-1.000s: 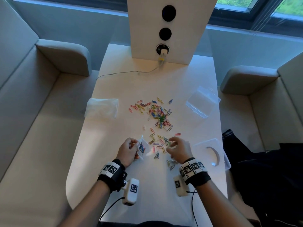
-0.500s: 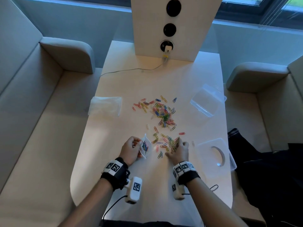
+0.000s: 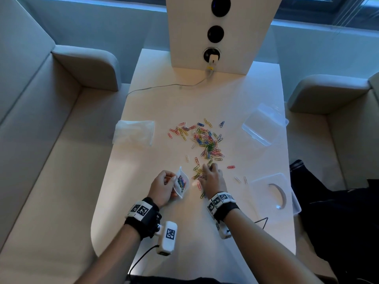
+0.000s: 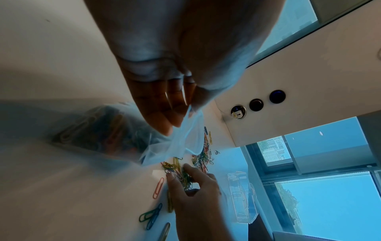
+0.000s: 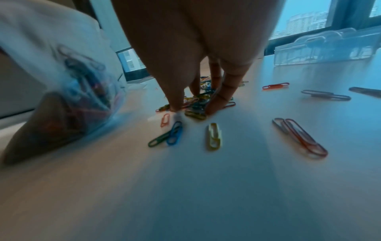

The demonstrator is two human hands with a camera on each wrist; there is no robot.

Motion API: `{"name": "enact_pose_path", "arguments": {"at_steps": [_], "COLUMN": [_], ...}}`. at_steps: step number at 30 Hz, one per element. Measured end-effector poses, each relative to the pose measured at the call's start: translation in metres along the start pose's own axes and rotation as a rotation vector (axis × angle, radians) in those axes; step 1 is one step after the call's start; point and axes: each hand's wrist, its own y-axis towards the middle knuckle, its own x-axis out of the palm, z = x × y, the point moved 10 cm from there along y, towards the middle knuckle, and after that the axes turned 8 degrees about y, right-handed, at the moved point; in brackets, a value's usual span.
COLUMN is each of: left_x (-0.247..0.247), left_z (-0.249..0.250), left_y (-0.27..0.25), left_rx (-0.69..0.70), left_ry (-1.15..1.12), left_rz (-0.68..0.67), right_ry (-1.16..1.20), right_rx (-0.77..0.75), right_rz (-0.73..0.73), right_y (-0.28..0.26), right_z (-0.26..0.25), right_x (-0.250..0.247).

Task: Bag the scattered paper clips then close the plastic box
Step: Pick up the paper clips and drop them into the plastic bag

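Note:
Coloured paper clips (image 3: 207, 140) lie scattered mid-table, with a smaller cluster (image 3: 198, 173) nearer me. My left hand (image 3: 173, 179) pinches the rim of a small clear bag (image 3: 181, 184) that holds several clips, its mouth turned toward the cluster; the wrist view shows the bag (image 4: 123, 135) under my fingers. My right hand (image 3: 207, 169) is palm down over the near cluster, thumb and fingers gathered round a bunch of clips (image 5: 195, 106). A clear plastic box (image 3: 264, 125) sits at the right.
A second clear plastic piece (image 3: 272, 191) with a curved white mark lies near the table's right edge. A stack of clear bags (image 3: 134, 132) is at the left. A cable (image 3: 164, 86) runs from the white socket panel (image 3: 221, 31). Sofas flank the table.
My right hand has shifted slightly forward and left onto the near cluster and drawn its fingers together on clips. The left hand still holds the bag in the same spot.

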Motion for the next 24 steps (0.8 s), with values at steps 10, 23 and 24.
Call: {"name": "enact_pose_path", "arguments": {"at_steps": [10, 23, 24], "left_x": [0.003, 0.003, 0.004], "left_z": [0.000, 0.014, 0.015], "left_y": [0.002, 0.003, 0.002], "left_rx": [-0.014, -0.013, -0.011], "left_ry": [0.027, 0.050, 0.050], "left_rz": [-0.028, -0.030, -0.031], "right_ry": [-0.047, 1.356, 1.518], "right_rx": [-0.236, 0.654, 0.660], "right_rz": [-0.102, -0.087, -0.121], "right_y": [0.017, 0.002, -0.001], "right_z": [-0.021, 0.072, 0.060], "right_x": [-0.002, -0.018, -0.019]}}
